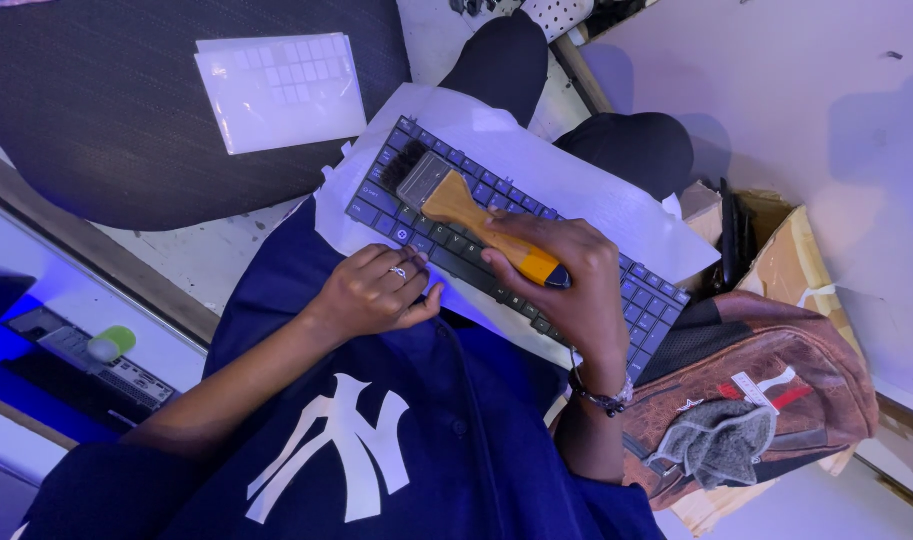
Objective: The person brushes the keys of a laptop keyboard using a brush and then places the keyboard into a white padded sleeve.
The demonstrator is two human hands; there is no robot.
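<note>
A black laptop keyboard [596, 290] lies across my lap on a white sheet [536, 160]. My right hand [566, 275] grips the wooden handle of a flat paintbrush [456, 205], whose dark bristles rest on the keyboard's upper left keys. My left hand [376, 290], a ring on one finger, is curled against the keyboard's near edge and steadies it.
A dark chair seat [126, 130] at upper left carries a white sheet of small squares [281, 90]. A brown backpack [766, 400] with a grey cloth [721, 440] sits at my right beside an open cardboard box [776, 240]. A shelf with a device and a green object [111, 342] is at left.
</note>
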